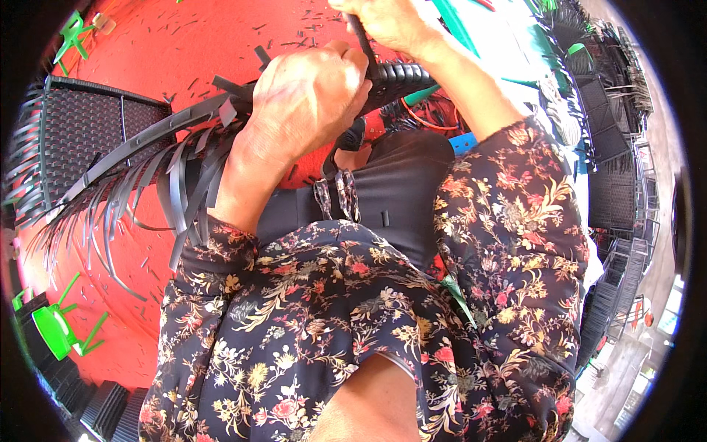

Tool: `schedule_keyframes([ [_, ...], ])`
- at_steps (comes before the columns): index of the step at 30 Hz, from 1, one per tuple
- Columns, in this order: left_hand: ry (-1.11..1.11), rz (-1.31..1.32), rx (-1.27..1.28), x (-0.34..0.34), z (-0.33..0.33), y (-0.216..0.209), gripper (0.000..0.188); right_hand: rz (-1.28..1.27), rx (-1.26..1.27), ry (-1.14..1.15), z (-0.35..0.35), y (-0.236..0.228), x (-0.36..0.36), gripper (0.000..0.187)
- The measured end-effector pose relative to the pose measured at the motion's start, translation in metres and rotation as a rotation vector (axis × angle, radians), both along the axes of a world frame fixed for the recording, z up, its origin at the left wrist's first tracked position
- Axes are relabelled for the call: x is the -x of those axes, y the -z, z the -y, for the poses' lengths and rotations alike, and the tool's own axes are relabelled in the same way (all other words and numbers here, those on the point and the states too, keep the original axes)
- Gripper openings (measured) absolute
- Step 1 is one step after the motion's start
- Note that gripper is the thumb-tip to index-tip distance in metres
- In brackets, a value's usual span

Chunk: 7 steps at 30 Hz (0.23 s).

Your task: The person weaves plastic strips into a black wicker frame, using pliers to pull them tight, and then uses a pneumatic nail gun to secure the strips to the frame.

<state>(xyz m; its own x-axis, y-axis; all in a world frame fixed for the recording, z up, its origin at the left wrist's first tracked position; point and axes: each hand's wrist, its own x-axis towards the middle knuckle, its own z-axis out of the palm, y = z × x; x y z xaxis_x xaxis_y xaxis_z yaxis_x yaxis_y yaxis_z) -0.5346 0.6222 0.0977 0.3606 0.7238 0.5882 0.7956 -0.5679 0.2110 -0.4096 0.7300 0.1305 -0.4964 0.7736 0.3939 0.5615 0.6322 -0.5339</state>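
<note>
A black woven piece with a curved frame rail (140, 140) stretches across in front of me, and many loose flat strips (177, 180) hang from its left part. My left hand (305, 99) is closed at the rail, its fingertips hidden against the tightly wrapped woven edge (403, 74). Higher up, at the top of the head view, my right hand (398, 26) is closed on a dark flat strip (359, 37). That strip runs down from the right hand to the woven edge beside my left knuckles. The right fingertips are partly cut off by the picture's top edge.
Cut strip scraps lie over the red floor (191, 44). At left stands a black woven panel (96, 140). Green plastic stools (55, 331) are at the left side. Stacks of black woven furniture (615, 195) line the right, and a blue object (462, 144) sits near my right forearm.
</note>
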Motion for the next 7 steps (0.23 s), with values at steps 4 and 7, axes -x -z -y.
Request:
schedule_keyframes([
  [4,0.014,0.059,-0.087,0.002,0.000,0.006,0.020,0.098,0.108,0.038,-0.013,0.014,0.000,0.023],
  [7,0.040,0.078,-0.097,0.000,-0.005,0.010,0.024,0.144,0.216,0.023,-0.027,0.030,0.003,0.027],
])
